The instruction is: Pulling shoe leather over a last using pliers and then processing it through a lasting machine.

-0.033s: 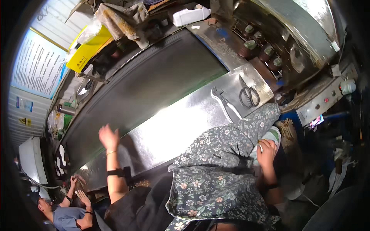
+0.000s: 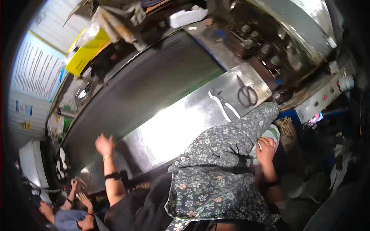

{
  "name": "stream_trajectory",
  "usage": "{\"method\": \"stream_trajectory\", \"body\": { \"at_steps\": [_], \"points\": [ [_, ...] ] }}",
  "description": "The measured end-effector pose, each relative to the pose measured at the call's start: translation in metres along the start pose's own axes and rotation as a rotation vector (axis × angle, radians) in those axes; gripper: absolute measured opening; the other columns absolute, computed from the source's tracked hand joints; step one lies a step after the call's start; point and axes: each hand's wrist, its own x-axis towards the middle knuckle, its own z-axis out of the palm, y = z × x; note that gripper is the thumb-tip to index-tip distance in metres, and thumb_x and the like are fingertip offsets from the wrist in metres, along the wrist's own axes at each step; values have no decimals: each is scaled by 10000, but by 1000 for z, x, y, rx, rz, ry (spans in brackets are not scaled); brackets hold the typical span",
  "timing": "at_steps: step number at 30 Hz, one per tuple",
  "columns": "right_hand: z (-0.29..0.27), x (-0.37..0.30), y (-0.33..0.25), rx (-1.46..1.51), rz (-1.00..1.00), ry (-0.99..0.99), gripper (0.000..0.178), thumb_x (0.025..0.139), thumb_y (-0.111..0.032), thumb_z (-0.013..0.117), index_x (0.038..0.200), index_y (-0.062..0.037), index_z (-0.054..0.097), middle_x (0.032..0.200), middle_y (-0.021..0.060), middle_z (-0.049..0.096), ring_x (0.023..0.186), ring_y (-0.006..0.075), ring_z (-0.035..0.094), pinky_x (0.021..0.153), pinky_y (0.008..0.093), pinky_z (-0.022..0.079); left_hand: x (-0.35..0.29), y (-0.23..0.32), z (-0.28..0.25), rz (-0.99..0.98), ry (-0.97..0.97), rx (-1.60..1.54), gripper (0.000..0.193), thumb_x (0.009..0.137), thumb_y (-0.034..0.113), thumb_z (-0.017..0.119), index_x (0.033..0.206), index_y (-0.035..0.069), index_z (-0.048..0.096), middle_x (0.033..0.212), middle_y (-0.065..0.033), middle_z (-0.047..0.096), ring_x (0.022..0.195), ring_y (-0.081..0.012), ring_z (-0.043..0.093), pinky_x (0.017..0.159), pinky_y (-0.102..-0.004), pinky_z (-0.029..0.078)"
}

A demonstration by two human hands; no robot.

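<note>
My left hand (image 2: 104, 145) is held over the near side of a dark conveyor belt (image 2: 154, 73), beside a shiny metal ledge (image 2: 169, 131). Nothing shows in it; its thumb stands apart from its slightly blurred fingers. Down by my right knee, my right hand (image 2: 266, 150) has its fingers curled over a rounded white and green thing (image 2: 272, 133), whose kind I cannot make out. Pliers-like cutters with white handles (image 2: 222, 107) lie on the ledge. Next to them are dark scissors (image 2: 246, 95). A floral apron (image 2: 216, 188) covers my lap.
A co-worker's hands (image 2: 83, 199) are at the lower left, by the belt's end. White sole-shaped pieces (image 2: 61, 163) lie at the left. A yellow box (image 2: 84, 50) and a white jug (image 2: 188, 16) stand beyond the belt. At the right is a control panel (image 2: 318, 102).
My left hand has moved a little left and towards me. The whole view has shifted slightly. My right hand stays on the white and green thing.
</note>
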Motion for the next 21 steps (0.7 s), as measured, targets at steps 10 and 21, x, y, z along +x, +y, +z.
{"method": "stream_trajectory", "body": {
  "at_steps": [10,21],
  "points": [
    [16,-6,-8,40,70,112,98,730,-179,663,742,-82,662,948,-2,677,1021,207,572,930,397,401,-84,46,132,-551,319,164,613,956,622,407,1133,73,614,1087,-209,600,936,-339,617,732,-451,536],
    [15,-15,-1,-13,89,125,135,705,-172,664,801,-106,733,953,-30,714,984,176,579,873,388,417,-200,390,-107,1680,-458,-1150,405,917,187,636,1255,-26,569,1231,-236,619,1125,-410,600,978,-409,474]
  ]
}}
